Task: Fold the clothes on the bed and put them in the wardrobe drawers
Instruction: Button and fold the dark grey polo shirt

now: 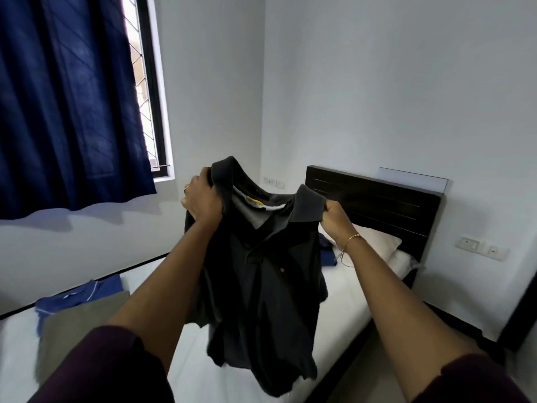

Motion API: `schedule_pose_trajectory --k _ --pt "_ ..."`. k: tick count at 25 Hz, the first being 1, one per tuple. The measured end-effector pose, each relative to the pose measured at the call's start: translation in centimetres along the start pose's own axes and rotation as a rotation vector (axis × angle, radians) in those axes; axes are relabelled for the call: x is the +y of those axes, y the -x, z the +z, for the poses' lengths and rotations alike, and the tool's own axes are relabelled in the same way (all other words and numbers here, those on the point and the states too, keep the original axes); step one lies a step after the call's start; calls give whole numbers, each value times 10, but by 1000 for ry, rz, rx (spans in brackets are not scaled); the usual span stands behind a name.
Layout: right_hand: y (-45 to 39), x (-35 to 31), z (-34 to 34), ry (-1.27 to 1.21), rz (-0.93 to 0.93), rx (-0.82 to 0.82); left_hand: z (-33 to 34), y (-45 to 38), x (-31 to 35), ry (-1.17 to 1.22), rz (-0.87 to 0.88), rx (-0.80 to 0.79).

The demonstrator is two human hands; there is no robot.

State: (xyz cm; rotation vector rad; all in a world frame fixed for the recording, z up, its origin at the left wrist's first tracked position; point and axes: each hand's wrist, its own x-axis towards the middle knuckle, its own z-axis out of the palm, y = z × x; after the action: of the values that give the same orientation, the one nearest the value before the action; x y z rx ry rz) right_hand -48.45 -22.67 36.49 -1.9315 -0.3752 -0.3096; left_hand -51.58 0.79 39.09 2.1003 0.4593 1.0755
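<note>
Head view, and both arms are up over the bed [343, 292]! The dark polo shirt [261, 286] hangs in mid-air above the white mattress, collar at the top, hem dangling just above the sheet. The left hand [203, 199] grips the left shoulder by the collar, fingers [189, 196] curled tight into the cloth. The right hand [337, 218] pinches the other shoulder seam, fingers closed on the fabric, a thin gold bracelet [353, 238] on that wrist. The shirt sags between the two hands, its placket open and a white and yellow neck label showing inside.

No containers here: no drawer or wardrobe comes into this view.

Around the shirt now. Left of it, on the near part of the bed, lies an olive-grey garment [78, 324], and just beyond that a blue garment [81, 295] with pale trim, the two touching. Right of the shirt and behind it, partly hidden by the right forearm, a dark blue piece of clothing [327, 251] sits near the white pillow [377, 242]. Behind the pillow stands the dark headboard [377, 199]. Far left of the shirt, a navy curtain [64, 97] covers most of the window [148, 91]. The hanging shirt itself blocks the middle of the mattress from sight.
</note>
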Motion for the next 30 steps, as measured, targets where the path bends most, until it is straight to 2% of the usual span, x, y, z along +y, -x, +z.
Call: schedule_pose_trajectory --k 2,6,9,12,16,18,21,22,26,27,28,30 --pt "10 -3 7 -243 86 -9 -20 8 0 38 2 39" --pt "33 -2 24 -148 175 -129 -56 26 -10 -45 49 77" --pt "53 -10 33 -158 170 -313 -79 36 -27 -97 -61 111" --pt "73 -19 35 -328 154 -413 -103 39 -49 -82 -186 97" --pt "97 -29 33 -659 225 -298 -132 37 -73 -55 -200 13" --pt "109 -34 40 -509 199 -136 -145 38 -83 -107 -140 23" --pt "125 -45 60 -38 23 279 -161 46 -90 -159 -41 112" --pt "129 -48 65 42 -7 369 -165 49 -88 -144 -35 151" --pt "133 -51 56 201 92 749 -191 41 -94 -89 -20 213" --pt "130 -48 46 203 122 793 -195 36 -97 -74 -7 200" --pt "127 -44 38 183 132 766 -198 33 -98 -60 7 171" --pt "125 -40 42 172 150 496 -191 33 -98 -68 65 100"
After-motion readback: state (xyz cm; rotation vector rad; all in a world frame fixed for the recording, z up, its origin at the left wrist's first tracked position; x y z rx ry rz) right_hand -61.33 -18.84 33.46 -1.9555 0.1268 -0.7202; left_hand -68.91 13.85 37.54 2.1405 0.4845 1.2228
